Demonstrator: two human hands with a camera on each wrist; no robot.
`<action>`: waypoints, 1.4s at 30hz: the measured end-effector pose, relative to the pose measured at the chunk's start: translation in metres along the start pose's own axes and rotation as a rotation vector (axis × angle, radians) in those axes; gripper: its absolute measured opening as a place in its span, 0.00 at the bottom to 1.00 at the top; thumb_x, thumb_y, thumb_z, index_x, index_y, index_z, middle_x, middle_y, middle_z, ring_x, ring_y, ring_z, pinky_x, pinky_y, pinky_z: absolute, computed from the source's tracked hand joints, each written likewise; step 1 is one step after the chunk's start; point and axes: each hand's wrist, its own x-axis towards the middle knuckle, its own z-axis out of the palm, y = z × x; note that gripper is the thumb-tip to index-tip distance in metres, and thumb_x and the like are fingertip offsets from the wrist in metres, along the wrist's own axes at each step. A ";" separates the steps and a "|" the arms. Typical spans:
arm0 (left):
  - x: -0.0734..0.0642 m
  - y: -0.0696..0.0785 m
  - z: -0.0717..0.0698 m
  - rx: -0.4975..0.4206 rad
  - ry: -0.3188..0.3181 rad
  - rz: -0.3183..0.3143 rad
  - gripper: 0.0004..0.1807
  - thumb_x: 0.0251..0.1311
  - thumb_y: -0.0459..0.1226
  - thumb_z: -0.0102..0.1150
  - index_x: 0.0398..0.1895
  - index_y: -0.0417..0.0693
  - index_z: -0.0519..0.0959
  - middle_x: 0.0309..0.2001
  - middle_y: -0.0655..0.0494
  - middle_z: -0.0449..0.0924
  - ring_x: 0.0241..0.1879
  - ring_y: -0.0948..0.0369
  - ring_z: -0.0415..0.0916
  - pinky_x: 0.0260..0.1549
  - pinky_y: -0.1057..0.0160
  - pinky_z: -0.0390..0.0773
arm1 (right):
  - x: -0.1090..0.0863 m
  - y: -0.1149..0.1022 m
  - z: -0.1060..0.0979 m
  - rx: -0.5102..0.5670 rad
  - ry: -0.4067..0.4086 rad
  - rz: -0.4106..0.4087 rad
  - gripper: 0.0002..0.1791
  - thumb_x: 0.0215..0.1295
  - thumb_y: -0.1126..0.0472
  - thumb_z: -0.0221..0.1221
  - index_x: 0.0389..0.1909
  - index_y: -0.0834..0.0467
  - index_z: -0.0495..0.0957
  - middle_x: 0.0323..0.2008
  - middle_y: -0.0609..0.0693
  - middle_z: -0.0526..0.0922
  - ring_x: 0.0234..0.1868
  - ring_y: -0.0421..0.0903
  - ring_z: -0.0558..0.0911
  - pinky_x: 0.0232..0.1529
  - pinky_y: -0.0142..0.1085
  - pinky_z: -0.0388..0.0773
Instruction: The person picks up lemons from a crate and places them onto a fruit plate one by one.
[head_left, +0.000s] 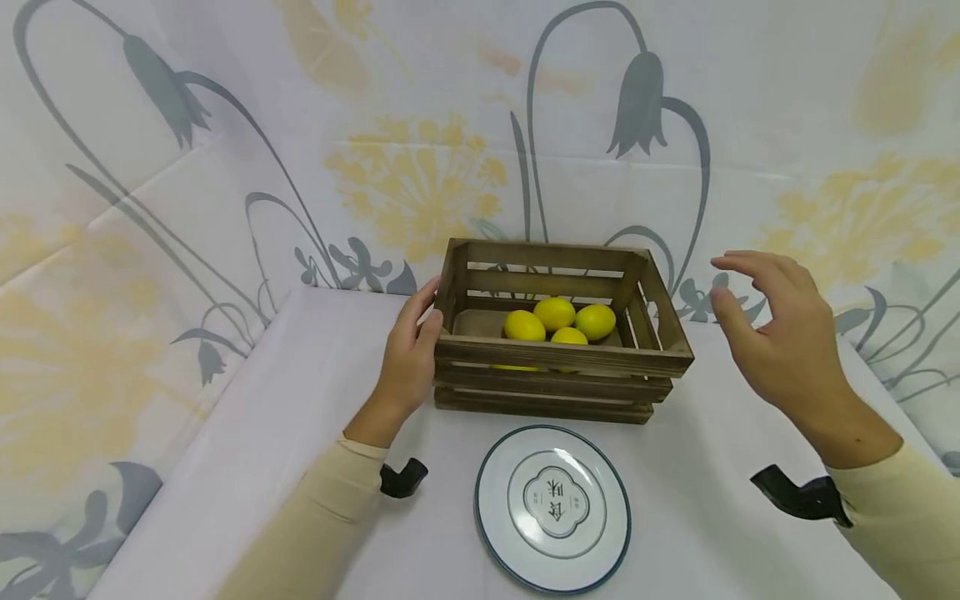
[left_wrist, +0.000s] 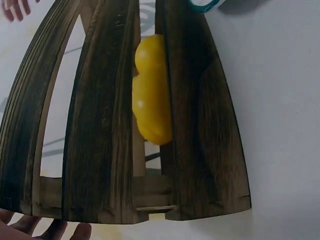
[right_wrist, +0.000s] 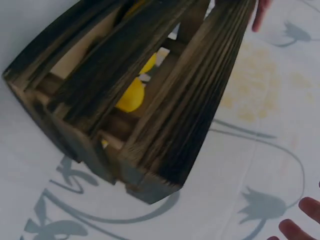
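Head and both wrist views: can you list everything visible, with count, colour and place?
Slatted wooden crate: 1, dark brown, on the table
Lemons: at least 4, yellow, inside the crate
Round plate: 1, white with blue-green rim and printed centre, on the table at the crate's near side
Table: 1, white surface, under crate and plate
Floral backdrop: white with grey and yellow flowers, behind and at both sides
Black wrist pieces: 2, black, one at each wrist
Sleeves: 2, cream, on the forearms
Left grip: 1, bare, at the crate's left end
Right grip: 1, bare, raised right of the crate, apart from it
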 end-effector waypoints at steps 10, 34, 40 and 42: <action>-0.003 -0.015 0.006 0.000 -0.018 -0.022 0.25 0.78 0.37 0.36 0.75 0.47 0.62 0.79 0.54 0.53 0.79 0.58 0.47 0.76 0.44 0.55 | 0.013 -0.029 0.022 0.064 -0.073 -0.067 0.18 0.66 0.65 0.58 0.56 0.63 0.80 0.58 0.63 0.78 0.63 0.63 0.72 0.62 0.57 0.68; -0.004 -0.037 0.001 -0.005 0.035 0.124 0.21 0.77 0.36 0.40 0.67 0.47 0.73 0.78 0.58 0.56 0.79 0.58 0.49 0.76 0.44 0.54 | 0.043 -0.041 0.075 0.087 -0.215 -0.124 0.17 0.68 0.62 0.61 0.55 0.64 0.79 0.56 0.59 0.79 0.50 0.53 0.77 0.54 0.41 0.77; -0.004 -0.040 0.006 -0.040 0.022 0.168 0.20 0.78 0.38 0.39 0.64 0.43 0.74 0.79 0.54 0.54 0.80 0.57 0.48 0.76 0.45 0.55 | 0.047 -0.041 0.087 0.100 -0.281 -0.092 0.17 0.69 0.61 0.60 0.56 0.61 0.79 0.59 0.59 0.78 0.53 0.53 0.76 0.46 0.34 0.74; -0.004 -0.039 0.007 -0.063 0.011 0.180 0.20 0.78 0.37 0.39 0.64 0.42 0.74 0.80 0.56 0.52 0.80 0.58 0.46 0.76 0.46 0.55 | 0.049 -0.040 0.091 0.113 -0.305 -0.075 0.17 0.70 0.60 0.60 0.56 0.61 0.79 0.59 0.59 0.77 0.58 0.56 0.75 0.50 0.44 0.77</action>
